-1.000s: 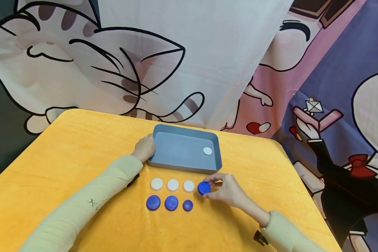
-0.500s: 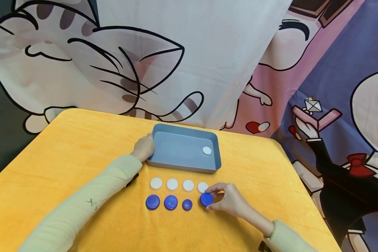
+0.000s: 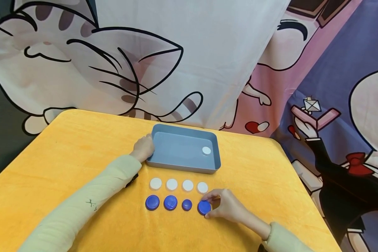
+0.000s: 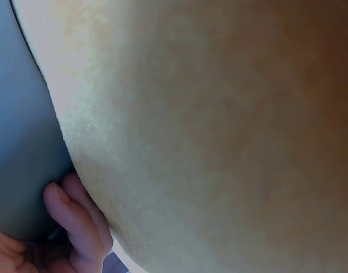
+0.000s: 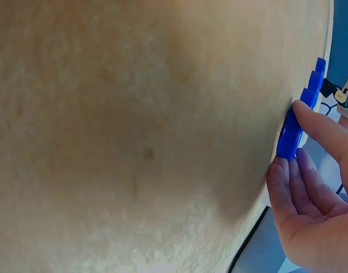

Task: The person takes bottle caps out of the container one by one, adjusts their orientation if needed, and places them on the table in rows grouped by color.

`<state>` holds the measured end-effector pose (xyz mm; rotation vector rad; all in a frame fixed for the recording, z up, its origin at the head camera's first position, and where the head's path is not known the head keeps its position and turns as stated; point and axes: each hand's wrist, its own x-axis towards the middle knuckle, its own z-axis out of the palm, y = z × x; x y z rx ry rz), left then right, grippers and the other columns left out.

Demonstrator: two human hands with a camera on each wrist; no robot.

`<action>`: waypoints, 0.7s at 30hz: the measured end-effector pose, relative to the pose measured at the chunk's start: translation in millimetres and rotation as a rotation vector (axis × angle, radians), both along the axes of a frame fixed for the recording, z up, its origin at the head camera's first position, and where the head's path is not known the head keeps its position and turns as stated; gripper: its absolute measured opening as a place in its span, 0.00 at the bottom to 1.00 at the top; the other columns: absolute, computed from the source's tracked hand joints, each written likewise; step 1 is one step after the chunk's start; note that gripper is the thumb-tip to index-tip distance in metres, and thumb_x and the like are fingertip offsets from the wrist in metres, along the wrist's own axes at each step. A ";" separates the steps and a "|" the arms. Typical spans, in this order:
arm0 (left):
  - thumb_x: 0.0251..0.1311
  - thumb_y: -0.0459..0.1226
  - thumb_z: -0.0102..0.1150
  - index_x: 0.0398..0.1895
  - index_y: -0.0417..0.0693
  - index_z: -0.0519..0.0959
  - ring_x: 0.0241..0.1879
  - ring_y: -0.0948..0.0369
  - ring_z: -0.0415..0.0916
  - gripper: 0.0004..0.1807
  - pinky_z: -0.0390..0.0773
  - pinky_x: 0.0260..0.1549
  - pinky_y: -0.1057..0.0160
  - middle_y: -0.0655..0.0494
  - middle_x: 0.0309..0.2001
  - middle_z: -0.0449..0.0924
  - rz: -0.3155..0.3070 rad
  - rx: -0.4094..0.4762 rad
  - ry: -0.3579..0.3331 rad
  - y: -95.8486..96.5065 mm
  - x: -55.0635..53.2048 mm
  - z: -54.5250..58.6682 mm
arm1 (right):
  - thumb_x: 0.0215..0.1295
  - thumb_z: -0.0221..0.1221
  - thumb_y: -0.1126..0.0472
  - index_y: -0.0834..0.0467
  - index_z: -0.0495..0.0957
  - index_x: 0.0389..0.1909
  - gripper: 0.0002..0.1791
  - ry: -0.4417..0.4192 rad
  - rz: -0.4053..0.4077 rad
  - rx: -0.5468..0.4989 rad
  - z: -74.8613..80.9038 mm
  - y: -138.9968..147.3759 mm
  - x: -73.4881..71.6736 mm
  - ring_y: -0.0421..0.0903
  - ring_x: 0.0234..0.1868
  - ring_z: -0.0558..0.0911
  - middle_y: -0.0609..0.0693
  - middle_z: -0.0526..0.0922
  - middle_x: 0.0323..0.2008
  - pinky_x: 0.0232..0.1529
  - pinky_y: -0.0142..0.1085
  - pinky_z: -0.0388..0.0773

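Note:
My right hand (image 3: 226, 206) pinches a blue bottle cap (image 3: 204, 208) between thumb and fingers, at the right end of a row of blue caps (image 3: 170, 202). In the right wrist view the thumb sits on one side of that cap (image 5: 289, 135) and fingertips on the other. Behind this row runs a row of several white caps (image 3: 171, 184). A blue-grey tray (image 3: 180, 167) stands farther back with one white cap (image 3: 206, 151) inside, toward its right. With curled fingers, my left hand (image 3: 143, 148) grips the tray's left side; its fingers are partly hidden there.
Everything rests on a table (image 3: 91, 140) with a yellow cloth. A cartoon-print curtain (image 3: 226, 63) hangs right behind the table's far edge and along the right. The left forearm's sleeve (image 3: 85, 203) crosses the left part of the table.
My right hand has brought the blue cap toward me from over the rightmost white cap, uncovering it, to the end of the blue row. The left hand and tray stay put.

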<state>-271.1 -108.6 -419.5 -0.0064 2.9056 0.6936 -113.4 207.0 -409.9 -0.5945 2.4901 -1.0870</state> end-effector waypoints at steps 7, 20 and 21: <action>0.70 0.31 0.36 0.59 0.25 0.63 0.42 0.44 0.80 0.20 0.80 0.40 0.50 0.31 0.46 0.78 -0.003 -0.002 0.010 0.4 0.0 -0.7 | 0.41 0.76 0.60 0.57 0.84 0.40 0.22 -0.007 0.002 0.031 -0.4 0.1 -2.4 0.38 0.37 0.82 0.48 0.86 0.37 0.43 0.30 0.81; 0.71 0.31 0.36 0.57 0.26 0.65 0.41 0.45 0.80 0.18 0.80 0.40 0.50 0.31 0.45 0.78 0.000 -0.003 0.001 -0.3 0.3 -0.2 | 0.46 0.74 0.56 0.58 0.82 0.46 0.24 0.008 0.056 0.018 8.8 1.0 -4.6 0.44 0.45 0.83 0.49 0.86 0.44 0.49 0.35 0.80; 0.70 0.31 0.36 0.56 0.26 0.65 0.41 0.45 0.80 0.18 0.80 0.40 0.50 0.31 0.45 0.78 -0.002 -0.003 0.003 -0.3 0.3 -0.3 | 0.47 0.74 0.56 0.58 0.82 0.47 0.24 0.002 0.050 0.011 10.0 1.1 -5.3 0.45 0.45 0.83 0.50 0.86 0.45 0.49 0.35 0.80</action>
